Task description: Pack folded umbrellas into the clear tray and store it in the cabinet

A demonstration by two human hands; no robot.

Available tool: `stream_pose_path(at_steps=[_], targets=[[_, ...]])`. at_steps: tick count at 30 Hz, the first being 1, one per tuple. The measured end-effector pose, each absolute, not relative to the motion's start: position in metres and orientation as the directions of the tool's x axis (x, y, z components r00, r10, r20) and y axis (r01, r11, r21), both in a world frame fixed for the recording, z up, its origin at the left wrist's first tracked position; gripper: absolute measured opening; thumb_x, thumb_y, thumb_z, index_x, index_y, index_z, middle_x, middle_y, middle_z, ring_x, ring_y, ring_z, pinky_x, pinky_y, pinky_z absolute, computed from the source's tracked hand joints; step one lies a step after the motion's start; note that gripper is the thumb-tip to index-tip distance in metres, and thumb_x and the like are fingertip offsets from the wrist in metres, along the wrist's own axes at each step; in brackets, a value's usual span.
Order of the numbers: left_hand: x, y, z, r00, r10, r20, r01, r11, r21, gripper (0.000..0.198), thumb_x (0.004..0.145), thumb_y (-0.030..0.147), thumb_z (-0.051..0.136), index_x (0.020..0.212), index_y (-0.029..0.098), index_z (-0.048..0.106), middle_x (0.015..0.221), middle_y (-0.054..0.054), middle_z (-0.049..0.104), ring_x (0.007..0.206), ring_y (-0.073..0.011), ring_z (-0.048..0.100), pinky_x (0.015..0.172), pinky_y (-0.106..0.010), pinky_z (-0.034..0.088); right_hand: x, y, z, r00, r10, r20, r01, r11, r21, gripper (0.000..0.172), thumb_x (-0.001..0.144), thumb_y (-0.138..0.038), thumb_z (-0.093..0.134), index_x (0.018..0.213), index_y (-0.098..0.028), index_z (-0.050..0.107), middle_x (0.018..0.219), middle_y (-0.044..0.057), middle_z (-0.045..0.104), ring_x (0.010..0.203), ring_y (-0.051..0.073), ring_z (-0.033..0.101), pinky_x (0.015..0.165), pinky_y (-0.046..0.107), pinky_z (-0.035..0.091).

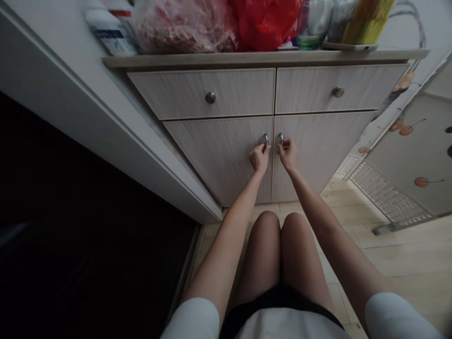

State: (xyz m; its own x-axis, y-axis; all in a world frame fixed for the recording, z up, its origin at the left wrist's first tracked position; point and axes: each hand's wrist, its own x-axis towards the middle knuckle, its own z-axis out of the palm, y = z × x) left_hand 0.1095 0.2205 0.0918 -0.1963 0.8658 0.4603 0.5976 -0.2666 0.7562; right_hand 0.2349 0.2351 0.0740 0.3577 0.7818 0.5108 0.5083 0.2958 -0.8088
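A pale wood-grain cabinet stands in front of me, its left door (219, 150) and right door (314, 146) both closed. My left hand (260, 157) pinches the metal handle (266, 138) of the left door near the centre seam. On the other side of the seam, my right hand (287, 153) has its fingers closed on the matching handle (281, 137) of the right door. The lower ends of both handles are hidden by my fingers. Above the doors are two shut drawers with round knobs (210, 97).
On the cabinet top (212, 59) are a white bottle (111, 33), a clear bag (176, 28), a red bag (266, 23), a glass (312, 26) and a yellow pack (369, 21). A cherry-patterned panel (406, 155) stands to the right. A dark doorway (70, 212) lies left; my knees (280, 230) face the doors.
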Motion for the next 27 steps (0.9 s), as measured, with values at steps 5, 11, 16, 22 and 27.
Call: stream_pose_path(at_steps=[5, 11, 16, 22, 27], targets=[[0.098, 0.208, 0.112, -0.147, 0.892, 0.428, 0.622, -0.253, 0.741, 0.021, 0.089, 0.031, 0.072, 0.104, 0.016, 0.077, 0.103, -0.016, 0.075, 0.098, -0.0262, 0.068, 0.088, -0.035, 0.046, 0.243, 0.22, 0.092, 0.33, 0.79, 0.517, 0.496, 0.322, -0.807, 0.04, 0.082, -0.052, 0.069, 0.104, -0.019, 0.06, 0.089, 0.005, 0.066, 0.075, 0.019, 0.061, 0.075, 0.033, 0.048], [0.058, 0.167, 0.133, 0.103, 0.993, 0.059, 0.151, -0.074, 0.986, 0.064, 0.09, 0.031, 0.071, 0.15, 0.02, 0.049, 0.061, 0.002, 0.057, 0.053, -0.0136, 0.054, 0.067, -0.031, 0.046, 0.271, 0.157, 0.127, 0.059, 0.943, 0.329, 0.219, 0.309, -0.926, 0.075, 0.078, -0.032, 0.071, 0.147, -0.018, 0.047, 0.056, -0.01, 0.045, 0.051, 0.012, 0.041, 0.056, 0.027, 0.037], [0.048, 0.124, 0.136, 0.256, 0.952, 0.166, -0.293, -0.087, 0.952, 0.056, 0.099, 0.032, 0.051, 0.154, 0.039, 0.041, 0.055, 0.01, 0.032, 0.039, -0.0079, 0.028, 0.06, -0.028, 0.043, 0.276, 0.11, 0.14, -0.226, 0.946, 0.231, -0.339, 0.146, -0.929, 0.088, 0.078, -0.024, 0.063, 0.158, -0.039, 0.029, 0.052, -0.016, 0.025, 0.042, 0.008, 0.015, 0.046, 0.021, 0.022], [0.07, 0.111, 0.118, 0.152, 0.969, 0.195, -0.449, -0.109, 0.887, 0.049, 0.104, 0.034, 0.035, 0.152, 0.04, 0.043, 0.055, 0.01, 0.014, 0.041, -0.0098, 0.004, 0.051, -0.028, 0.032, 0.266, 0.106, 0.119, -0.167, 0.953, 0.254, -0.553, 0.123, -0.824, 0.082, 0.079, -0.023, 0.061, 0.154, -0.04, 0.035, 0.052, -0.016, 0.016, 0.041, 0.008, 0.003, 0.043, 0.022, 0.014], [0.077, 0.116, 0.097, 0.164, 0.968, 0.187, -0.509, -0.079, 0.857, 0.047, 0.102, 0.033, 0.04, 0.149, 0.04, 0.047, 0.056, 0.01, 0.013, 0.041, -0.0089, 0.005, 0.052, -0.026, 0.031, 0.259, 0.109, 0.104, -0.152, 0.956, 0.25, -0.528, 0.135, -0.839, 0.066, 0.084, -0.036, 0.061, 0.147, -0.039, 0.043, 0.052, -0.016, 0.012, 0.041, 0.008, 0.002, 0.042, 0.022, 0.013]])
